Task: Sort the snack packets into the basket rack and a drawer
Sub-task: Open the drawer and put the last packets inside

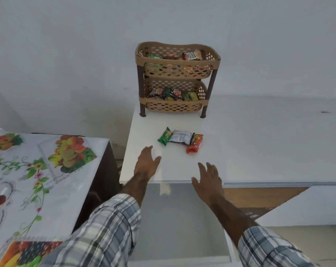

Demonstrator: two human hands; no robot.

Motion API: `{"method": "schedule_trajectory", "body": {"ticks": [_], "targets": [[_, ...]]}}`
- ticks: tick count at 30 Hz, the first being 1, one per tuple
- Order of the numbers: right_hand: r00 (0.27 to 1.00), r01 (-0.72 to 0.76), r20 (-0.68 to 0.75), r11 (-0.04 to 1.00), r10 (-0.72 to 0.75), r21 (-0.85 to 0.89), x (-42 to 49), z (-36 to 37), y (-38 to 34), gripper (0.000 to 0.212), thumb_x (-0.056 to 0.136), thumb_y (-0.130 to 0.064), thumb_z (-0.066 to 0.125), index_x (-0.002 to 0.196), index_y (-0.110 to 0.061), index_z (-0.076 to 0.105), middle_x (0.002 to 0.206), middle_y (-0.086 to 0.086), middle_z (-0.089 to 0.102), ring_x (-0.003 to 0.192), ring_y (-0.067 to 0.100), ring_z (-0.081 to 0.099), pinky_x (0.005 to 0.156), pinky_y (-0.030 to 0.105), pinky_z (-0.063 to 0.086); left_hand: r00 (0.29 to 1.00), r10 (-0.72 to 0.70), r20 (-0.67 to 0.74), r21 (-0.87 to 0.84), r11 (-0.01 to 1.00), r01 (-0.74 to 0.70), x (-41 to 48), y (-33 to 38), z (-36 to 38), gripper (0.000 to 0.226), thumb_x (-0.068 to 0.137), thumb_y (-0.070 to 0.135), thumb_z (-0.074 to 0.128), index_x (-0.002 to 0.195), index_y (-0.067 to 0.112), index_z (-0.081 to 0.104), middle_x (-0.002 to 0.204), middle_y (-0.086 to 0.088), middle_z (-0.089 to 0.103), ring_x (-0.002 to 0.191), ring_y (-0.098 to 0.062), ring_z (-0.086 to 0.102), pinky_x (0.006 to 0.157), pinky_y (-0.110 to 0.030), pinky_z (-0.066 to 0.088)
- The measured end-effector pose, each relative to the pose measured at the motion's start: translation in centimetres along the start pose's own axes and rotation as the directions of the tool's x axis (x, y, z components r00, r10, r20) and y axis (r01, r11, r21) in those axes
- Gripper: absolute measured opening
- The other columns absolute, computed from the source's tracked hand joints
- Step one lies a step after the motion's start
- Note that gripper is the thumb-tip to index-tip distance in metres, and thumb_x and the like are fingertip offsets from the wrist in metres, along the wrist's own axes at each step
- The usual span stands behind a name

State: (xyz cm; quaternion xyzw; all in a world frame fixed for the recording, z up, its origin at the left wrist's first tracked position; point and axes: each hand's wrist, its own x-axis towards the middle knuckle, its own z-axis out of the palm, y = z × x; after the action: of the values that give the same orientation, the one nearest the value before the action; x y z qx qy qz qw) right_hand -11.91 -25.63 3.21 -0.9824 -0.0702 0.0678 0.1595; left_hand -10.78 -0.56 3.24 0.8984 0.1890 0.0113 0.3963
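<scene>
- The three snack packets left to sort lie in a touching row on the white countertop (144, 130), in front of the rack: a small green foil packet (164, 136), a crinkled silver-white pouch (180, 137) and a red-orange biscuit packet (195, 143).
- Expect all three to be light, with thin, slick film that slides on the smooth top. The pouch looks soft and air-filled, so pinch it at a sealed end rather than squeezing the middle.
- The red-orange packet probably holds brittle biscuits. Take it across its long sides with a gentle grip.
- Because they touch, lifting one may drag its neighbour, so start from an outer packet.
- Your left hand (146, 162) hovers over the countertop near the green foil packet, fingers straight and holding nothing.
- Your right hand (207, 180) is at the front edge, fingers spread and also holding nothing.
- The tan perforated plastic two-tier basket rack (177, 71) on dark brown legs stands near the back wall, with packets already in both tiers. The upper basket overhangs the lower, so go into the lower tier from the front.
- What looks like a pulled-out white drawer (178, 218) sits below your forearms.
- A table under a fruit-and-flower printed cloth (47, 170) stands apart to the left.
</scene>
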Motion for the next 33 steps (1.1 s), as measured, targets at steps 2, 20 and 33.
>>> {"method": "schedule_trajectory", "body": {"ticks": [2,20,33], "targets": [[0.999,0.038,-0.001,0.999,-0.038,-0.022,1.0,0.5,-0.6,0.060,0.101,-0.040,0.046,0.154,-0.020,0.029,0.164,0.010,0.017,0.153,0.029,0.008,0.117,0.048,0.025,1.000,0.002,-0.010,-0.037,0.999,-0.002,3.2,1.0,0.4,0.067,0.099,0.037,0.061,0.156,0.016,0.033,0.163,-0.007,0.031,0.149,-0.024,0.031,0.121,-0.038,0.027],[0.928,0.372,-0.036,0.928,-0.371,0.007,4.1,0.6,-2.7,0.031,0.097,-0.022,0.056,0.126,-0.017,0.063,0.147,0.005,0.051,0.136,0.024,0.044,0.109,0.040,0.037,0.995,-0.099,0.033,-0.123,0.987,0.102,11.3,3.1,3.4,0.050,0.085,0.015,0.074,0.131,0.003,0.059,0.124,-0.019,0.064,0.107,-0.034,0.065,0.085,-0.039,0.055],[0.667,0.744,0.107,0.656,-0.737,-0.126,1.4,1.1,-5.2,0.047,0.075,-0.011,0.071,0.121,-0.009,0.063,0.115,0.012,0.064,0.108,0.033,0.059,0.085,0.045,0.051,0.956,0.062,0.286,-0.227,0.974,0.004,-8.8,-2.3,-0.4,0.041,0.079,0.026,0.083,0.116,0.030,0.065,0.110,0.011,0.069,0.091,0.000,0.066,0.078,-0.018,0.052]]}}
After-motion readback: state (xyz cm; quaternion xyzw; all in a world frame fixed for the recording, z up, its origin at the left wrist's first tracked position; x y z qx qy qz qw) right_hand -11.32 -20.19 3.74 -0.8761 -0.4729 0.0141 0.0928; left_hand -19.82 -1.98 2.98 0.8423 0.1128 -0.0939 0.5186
